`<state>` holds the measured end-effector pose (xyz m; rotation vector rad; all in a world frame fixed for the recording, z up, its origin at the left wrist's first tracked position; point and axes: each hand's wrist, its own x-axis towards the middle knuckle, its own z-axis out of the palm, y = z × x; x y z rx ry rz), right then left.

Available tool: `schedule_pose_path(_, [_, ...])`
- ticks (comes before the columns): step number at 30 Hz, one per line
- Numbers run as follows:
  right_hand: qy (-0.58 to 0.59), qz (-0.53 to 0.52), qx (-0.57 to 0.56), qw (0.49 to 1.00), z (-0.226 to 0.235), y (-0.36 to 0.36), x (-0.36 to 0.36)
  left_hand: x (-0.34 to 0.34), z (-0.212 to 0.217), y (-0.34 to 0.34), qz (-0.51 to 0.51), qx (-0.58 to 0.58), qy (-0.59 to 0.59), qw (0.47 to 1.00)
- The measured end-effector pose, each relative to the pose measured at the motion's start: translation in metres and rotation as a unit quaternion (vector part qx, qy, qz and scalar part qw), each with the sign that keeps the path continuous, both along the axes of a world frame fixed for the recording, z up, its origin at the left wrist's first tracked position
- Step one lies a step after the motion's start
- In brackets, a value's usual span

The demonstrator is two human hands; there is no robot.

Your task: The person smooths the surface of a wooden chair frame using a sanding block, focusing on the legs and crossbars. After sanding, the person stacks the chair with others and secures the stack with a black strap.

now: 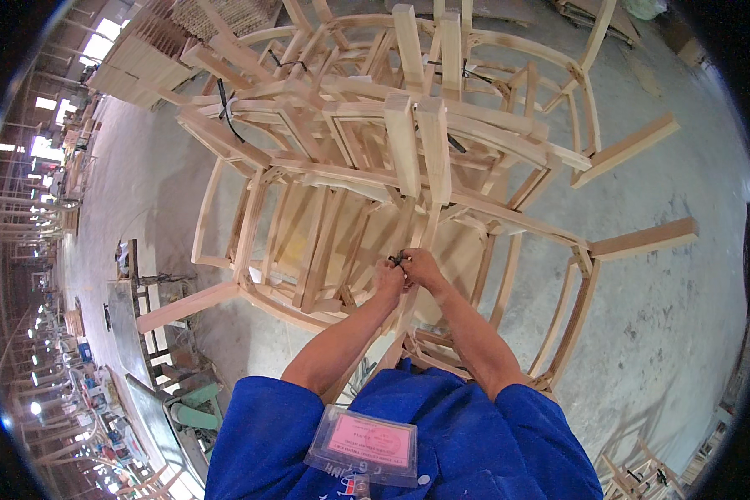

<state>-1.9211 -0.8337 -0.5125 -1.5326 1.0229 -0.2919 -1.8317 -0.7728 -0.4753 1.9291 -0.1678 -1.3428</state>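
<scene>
Both hands meet at the middle of a stack of unfinished wooden chair frames [508, 218]. My left hand [388, 278] is closed, its fingers pinched on a short black strap [397, 258]. Pressed up beside it, my right hand [423, 268] is closed on the same strap from the other side. The strap lies against a pale wooden rail [430, 227] that runs toward me between my arms. Its ends are mostly hidden by my fingers. Similar black ties [225, 100] hang on frames farther back.
Chair legs [648, 240] stick out to the right and left of the stack. Stacked boards [154, 60] stand at the back left. A metal-topped workbench [129, 325] is at the left on the grey concrete floor [667, 333]. More frames [642, 475] lie at the lower right.
</scene>
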Motion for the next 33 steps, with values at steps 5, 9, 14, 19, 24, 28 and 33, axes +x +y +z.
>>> schedule_pose_path(5, [0.030,-0.003,0.047,0.998,0.010,0.001,-0.003,-0.002,0.010,0.005,-0.053,0.029,-0.102,0.993])
schedule_pose_path(9, [0.095,0.083,-0.058,0.990,0.024,-0.008,0.002,0.017,-0.003,0.018,-0.116,0.009,-0.151,0.982])
schedule_pose_path(14, [0.113,0.081,-0.014,0.990,0.024,-0.010,-0.002,0.020,0.003,0.024,-0.110,-0.072,-0.119,0.984])
schedule_pose_path(19, [0.106,0.062,-0.078,0.989,0.016,-0.011,-0.007,0.021,0.005,0.019,-0.147,-0.121,-0.105,0.976])
schedule_pose_path(24, [0.058,0.046,0.006,0.997,0.029,-0.009,0.000,0.036,-0.015,0.024,-0.183,-0.105,-0.258,0.943])
schedule_pose_path(28, [-0.008,0.004,-0.031,0.999,0.006,-0.007,-0.014,0.029,-0.001,0.014,-0.273,-0.095,-0.340,0.895])
schedule_pose_path(33, [-0.074,-0.040,0.011,0.996,0.007,0.000,-0.022,0.036,0.002,0.017,-0.292,-0.110,-0.317,0.896])
